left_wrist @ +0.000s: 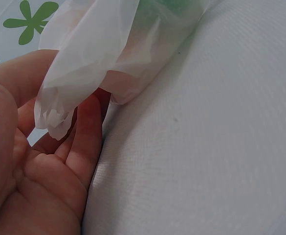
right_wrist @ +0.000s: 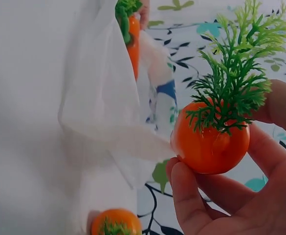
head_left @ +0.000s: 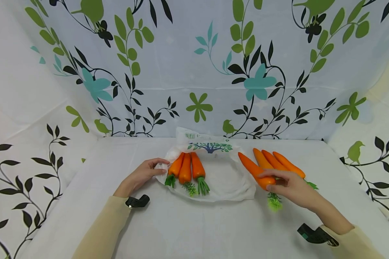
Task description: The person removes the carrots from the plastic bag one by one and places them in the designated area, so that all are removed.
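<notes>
My right hand (head_left: 290, 185) holds an artificial carrot (head_left: 251, 167) by its thick end, tip toward the bag. Its feathery green top (right_wrist: 231, 73) hangs below the fingers in the head view. A white, thin plastic bag (head_left: 230, 180) with a printed tree lies spread at the middle of the table. Three orange carrots (head_left: 185, 169) with green tops rest in it, side by side on its left part. At the bag's left edge, my left hand (head_left: 149, 169) grips the plastic between thumb and fingers; the crumpled plastic (left_wrist: 84, 63) shows in the left wrist view.
Three more carrots (head_left: 288, 164) lie together on the white tabletop (head_left: 188, 230), just beyond my right hand and partly hidden by it. A leaf-patterned cloth (head_left: 194, 64) hangs behind the table's back edge. Each wrist wears a black camera band (head_left: 137, 201).
</notes>
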Motion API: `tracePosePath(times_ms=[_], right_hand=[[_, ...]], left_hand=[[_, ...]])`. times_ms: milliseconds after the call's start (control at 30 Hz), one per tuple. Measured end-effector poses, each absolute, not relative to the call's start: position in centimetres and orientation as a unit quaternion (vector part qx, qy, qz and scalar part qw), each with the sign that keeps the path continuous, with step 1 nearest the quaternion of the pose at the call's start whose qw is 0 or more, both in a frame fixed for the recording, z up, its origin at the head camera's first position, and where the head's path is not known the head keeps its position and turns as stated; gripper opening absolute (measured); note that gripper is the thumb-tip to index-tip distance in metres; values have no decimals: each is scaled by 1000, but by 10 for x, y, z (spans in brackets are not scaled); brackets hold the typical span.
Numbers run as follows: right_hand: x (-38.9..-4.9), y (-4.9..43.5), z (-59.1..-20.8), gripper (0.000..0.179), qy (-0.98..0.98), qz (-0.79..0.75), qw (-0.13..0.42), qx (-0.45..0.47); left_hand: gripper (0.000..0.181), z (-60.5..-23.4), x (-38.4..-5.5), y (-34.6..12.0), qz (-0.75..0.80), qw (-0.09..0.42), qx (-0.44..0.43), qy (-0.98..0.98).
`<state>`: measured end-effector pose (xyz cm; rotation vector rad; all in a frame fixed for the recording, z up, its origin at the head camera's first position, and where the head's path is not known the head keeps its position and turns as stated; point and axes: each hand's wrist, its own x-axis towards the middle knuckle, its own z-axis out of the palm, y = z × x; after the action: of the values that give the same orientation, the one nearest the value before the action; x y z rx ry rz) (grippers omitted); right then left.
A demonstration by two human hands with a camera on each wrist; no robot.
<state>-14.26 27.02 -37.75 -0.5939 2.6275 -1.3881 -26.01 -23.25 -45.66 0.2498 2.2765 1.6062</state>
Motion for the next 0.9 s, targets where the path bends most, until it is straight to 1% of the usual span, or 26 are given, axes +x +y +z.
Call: tracePosePath(times_ms=[167,367,633,900], right_hand=[[-141,286,-379,26,856,-474,53,-200],[-143,307,-383,29,863,-463,36,-200],[-149,339,-387,29,882,-443,24,-160],[-155,373,-391,34,903,-418,9,-99]], left_hand=[[38,-456,-260,-232,567,172,85,801],[38,-455,-259,-232,563,173,81,804],[37,-457,-260,-232,564,168,83,804],[37,-456,-259,-232,562,169,84,805]])
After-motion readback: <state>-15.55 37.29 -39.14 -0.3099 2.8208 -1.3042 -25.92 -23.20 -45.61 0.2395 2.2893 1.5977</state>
